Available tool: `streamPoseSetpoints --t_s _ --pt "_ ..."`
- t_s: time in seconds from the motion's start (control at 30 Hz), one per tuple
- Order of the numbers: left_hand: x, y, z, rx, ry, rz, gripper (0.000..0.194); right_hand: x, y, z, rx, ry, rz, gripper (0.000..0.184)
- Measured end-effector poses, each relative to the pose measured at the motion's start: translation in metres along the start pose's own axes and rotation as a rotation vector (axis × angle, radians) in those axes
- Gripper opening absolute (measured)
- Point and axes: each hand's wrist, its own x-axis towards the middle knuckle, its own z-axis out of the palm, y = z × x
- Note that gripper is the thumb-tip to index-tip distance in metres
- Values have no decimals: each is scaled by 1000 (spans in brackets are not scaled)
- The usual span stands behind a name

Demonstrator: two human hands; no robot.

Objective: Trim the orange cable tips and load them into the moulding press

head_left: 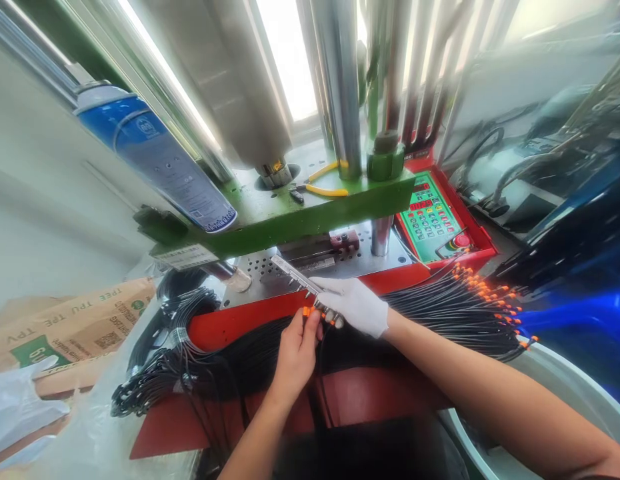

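Left hand: the bare left hand (pixel 297 347) has its thumb and finger pinched together on an orange cable tip (pixel 306 312), right by the metal bar.
Right hand: the right hand (pixel 357 307) wears a white glove and is closed around the near end of the metal bar.
Metal bar: the long, thin metal bar (pixel 295 275) is held up in front of the press. It slants, with its far end over the metal plate (pixel 263 270). Small bits stick out along one side.
Cables: a big pile of black cables (pixel 270 347) lies across the red table (pixel 370 400), with bent loops at the left end. Many orange tips (pixel 490 293) poke out past the table's right edge.
Bucket: a white bucket (pixel 565 373) sits under those tips, just past the right edge.
Green plate: on the green plate (pixel 310 220), a blue and white spray can (pixel 160 160) is at the left end, near the front edge. Pliers with yellow handles (pixel 327 191) lie between the big silver rod (pixel 230 87) and the shiny post (pixel 340 100).
Control box: a red box (pixel 483 243) with a green front is at the right. A round red button (pixel 461 241) is near its front right corner.
Left side: a brown paper sack (pixel 85 320) lies beside the cables. A loose white glove (pixel 25 393) is on it.
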Motion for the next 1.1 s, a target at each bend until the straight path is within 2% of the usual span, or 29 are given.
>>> streamPoseSetpoints --t_s 0.1,0.2,0.27,0.53,0.77,0.87,1.0,1.1 --pt "4 0 -5 -181 0 -73 32 -1 -4 -3 71 -15 41 43" --pt "6 2 -10 -380 -76 -156 33 0 -3 -4 92 -20 44 42" --pt "5 4 -11 -436 -112 -179 32 1 0 -4 87 -17 28 43" --pt "2 3 -12 -215 -44 -88 25 1 4 -1 109 -5 16 45" --pt "4 -5 -11 -188 -69 -41 23 2 6 -1 92 1 34 48" --pt "4 -4 -9 -98 -29 -26 22 1 5 1 20 12 32 48" --pt "2 1 -4 181 45 53 20 -1 2 1 -188 48 -20 45" --pt "1 3 -4 261 29 72 23 -1 -1 -1 -209 -25 -45 41"
